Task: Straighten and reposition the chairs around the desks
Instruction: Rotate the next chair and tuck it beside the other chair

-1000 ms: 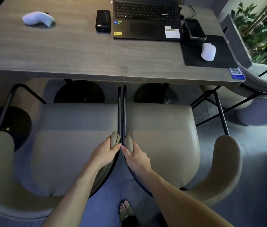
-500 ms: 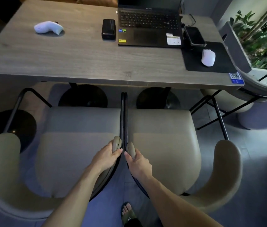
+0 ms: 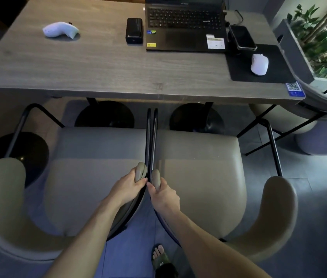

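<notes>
Two beige padded chairs stand side by side in front of a grey wooden desk (image 3: 102, 69). The left chair (image 3: 90, 177) and the right chair (image 3: 200, 177) face the desk, and their black inner frame bars touch in the middle. My left hand (image 3: 127, 187) grips the padded end of the left chair's right armrest. My right hand (image 3: 163, 194) grips the padded end of the right chair's left armrest. The front edges of both seats lie just short of the desk's edge.
On the desk lie an open laptop (image 3: 185, 27), a black box (image 3: 134, 30), a white controller (image 3: 60, 30), a phone (image 3: 242, 37) and a white mouse (image 3: 259, 64) on a black pad. A third chair (image 3: 283, 121) and a planter (image 3: 323, 37) stand at the right. My sandalled foot (image 3: 161, 259) is between the chairs.
Both chairs and the desk have slid lower in view as the camera drew back slightly. My hands keep the same grips on the armrest ends.
</notes>
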A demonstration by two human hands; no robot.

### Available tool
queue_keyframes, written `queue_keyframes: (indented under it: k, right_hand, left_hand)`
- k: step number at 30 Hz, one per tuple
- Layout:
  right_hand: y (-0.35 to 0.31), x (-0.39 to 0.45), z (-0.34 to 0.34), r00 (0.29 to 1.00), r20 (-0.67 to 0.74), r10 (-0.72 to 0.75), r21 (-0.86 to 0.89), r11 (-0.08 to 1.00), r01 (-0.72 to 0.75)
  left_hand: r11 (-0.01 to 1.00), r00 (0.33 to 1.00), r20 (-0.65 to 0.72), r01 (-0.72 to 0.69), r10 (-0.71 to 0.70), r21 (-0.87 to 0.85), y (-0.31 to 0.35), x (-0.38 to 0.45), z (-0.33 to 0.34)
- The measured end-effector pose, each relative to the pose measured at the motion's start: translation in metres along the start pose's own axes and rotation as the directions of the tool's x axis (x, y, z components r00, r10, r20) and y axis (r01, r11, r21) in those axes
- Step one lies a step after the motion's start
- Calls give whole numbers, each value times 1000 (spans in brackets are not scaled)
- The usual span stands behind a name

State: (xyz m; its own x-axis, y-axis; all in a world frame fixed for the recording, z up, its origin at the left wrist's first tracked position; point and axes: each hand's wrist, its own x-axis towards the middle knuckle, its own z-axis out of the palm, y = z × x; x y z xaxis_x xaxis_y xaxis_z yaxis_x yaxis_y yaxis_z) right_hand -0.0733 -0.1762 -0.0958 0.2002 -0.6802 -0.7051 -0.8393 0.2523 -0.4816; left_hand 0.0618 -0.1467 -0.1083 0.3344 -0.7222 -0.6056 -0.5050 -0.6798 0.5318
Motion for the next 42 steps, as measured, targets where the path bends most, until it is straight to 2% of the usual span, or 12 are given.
queue_keyframes:
  k: [16, 22, 24, 27, 30, 33, 42]
  right_hand:
    - [-1, -2, -12, 996, 89, -19, -129, 991, 30]
    - [2, 2, -15, 988, 155, 13, -23, 1000, -9]
    - [1, 10, -16, 983, 183, 3, 59, 998, -14]
    - [-2, 13, -16, 967, 247, -55, 139, 990, 21]
    - [3, 10, -11, 973, 220, -70, 148, 988, 37]
    - [8, 9, -12, 972, 219, -80, 133, 990, 51]
    - [9, 5, -20, 964, 261, -51, 11, 999, 49]
  left_hand:
    - [999, 999, -3, 36, -36, -17, -3, -2, 2]
    - [999, 999, 2, 36, -36, -23, -5, -3, 4]
    - [996, 999, 17, 52, -51, -78, -5, -2, 3]
    - [964, 996, 74, 66, -48, -259, -7, 2, 4]
    - [927, 998, 62, 48, -27, -372, -5, -1, 12]
    - [937, 999, 28, -13, 25, -350, -9, 0, 14]
    - [960, 996, 80, -14, 38, -280, -19, 1, 12]
